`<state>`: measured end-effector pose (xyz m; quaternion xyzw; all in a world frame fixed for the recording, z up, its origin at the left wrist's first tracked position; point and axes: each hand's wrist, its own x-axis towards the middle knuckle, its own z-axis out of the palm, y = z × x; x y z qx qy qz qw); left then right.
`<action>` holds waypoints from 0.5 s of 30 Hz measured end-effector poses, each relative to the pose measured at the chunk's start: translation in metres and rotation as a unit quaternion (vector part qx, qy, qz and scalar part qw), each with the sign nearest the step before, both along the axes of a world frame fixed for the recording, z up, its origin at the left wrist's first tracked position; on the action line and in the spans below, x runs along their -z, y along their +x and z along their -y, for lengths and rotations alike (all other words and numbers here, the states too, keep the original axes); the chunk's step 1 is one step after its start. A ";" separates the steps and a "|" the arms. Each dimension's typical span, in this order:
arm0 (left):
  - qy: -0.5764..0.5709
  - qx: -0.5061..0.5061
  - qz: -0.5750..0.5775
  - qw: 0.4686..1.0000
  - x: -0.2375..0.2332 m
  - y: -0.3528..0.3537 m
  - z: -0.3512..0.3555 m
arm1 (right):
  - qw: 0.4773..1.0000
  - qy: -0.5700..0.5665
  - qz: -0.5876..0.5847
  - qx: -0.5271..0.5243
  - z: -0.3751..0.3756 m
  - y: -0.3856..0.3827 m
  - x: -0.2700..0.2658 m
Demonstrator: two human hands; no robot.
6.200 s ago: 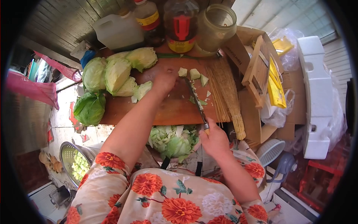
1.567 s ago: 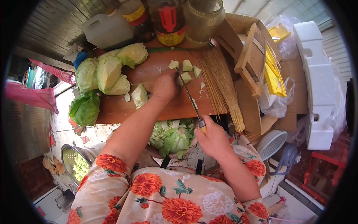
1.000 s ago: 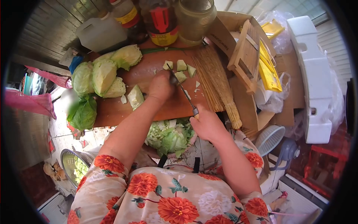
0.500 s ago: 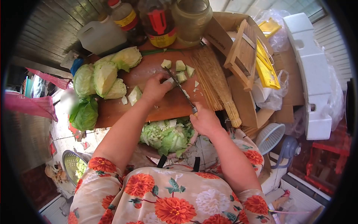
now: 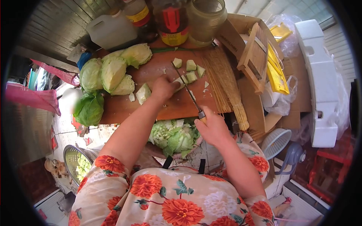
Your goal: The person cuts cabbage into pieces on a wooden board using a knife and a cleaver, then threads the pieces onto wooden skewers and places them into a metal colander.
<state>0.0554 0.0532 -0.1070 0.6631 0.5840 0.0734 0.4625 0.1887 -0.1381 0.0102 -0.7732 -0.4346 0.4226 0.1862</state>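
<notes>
My right hand (image 5: 212,124) is wrapped round the handle of a long knife (image 5: 187,89), whose blade slants up and left over the wooden board (image 5: 128,110). The blade crosses a pale cabbage piece (image 5: 181,81). My left hand (image 5: 164,87) is closed at that piece's left side, its fingertips partly hidden. Several cut cabbage chunks (image 5: 191,65) lie beyond the blade. Another wedge (image 5: 143,93) rests left of my left hand. Larger cabbage pieces (image 5: 114,74) sit at the board's left, with a green leafy head (image 5: 89,109) in front of them.
Below the board's near edge is a basin of cabbage leaves (image 5: 174,137). A metal colander (image 5: 77,164) stands lower left. Bottles and a jar (image 5: 205,22) line the back. Dried stalks (image 5: 226,83), a wooden slicer (image 5: 254,56) and a cardboard box (image 5: 250,107) are at the right.
The view has shifted, moving the board and items slightly right in the frame. The knife is still in my right hand; its tip now reaches farther past the cabbage piece.
</notes>
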 end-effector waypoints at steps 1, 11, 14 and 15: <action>0.006 -0.007 -0.002 1.000 0.008 0.001 -0.001 | 1.000 -0.001 -0.002 0.000 0.002 -0.001 0.001; -0.044 -0.042 0.032 0.998 0.002 0.003 0.000 | 0.999 -0.023 -0.025 -0.020 0.005 0.005 0.004; -0.036 -0.044 0.026 0.998 0.010 0.002 -0.003 | 0.998 -0.038 -0.001 -0.041 -0.001 0.005 0.005; -0.036 -0.044 0.025 0.998 0.010 0.002 -0.003 | 0.997 -0.049 0.005 -0.052 -0.003 0.005 0.005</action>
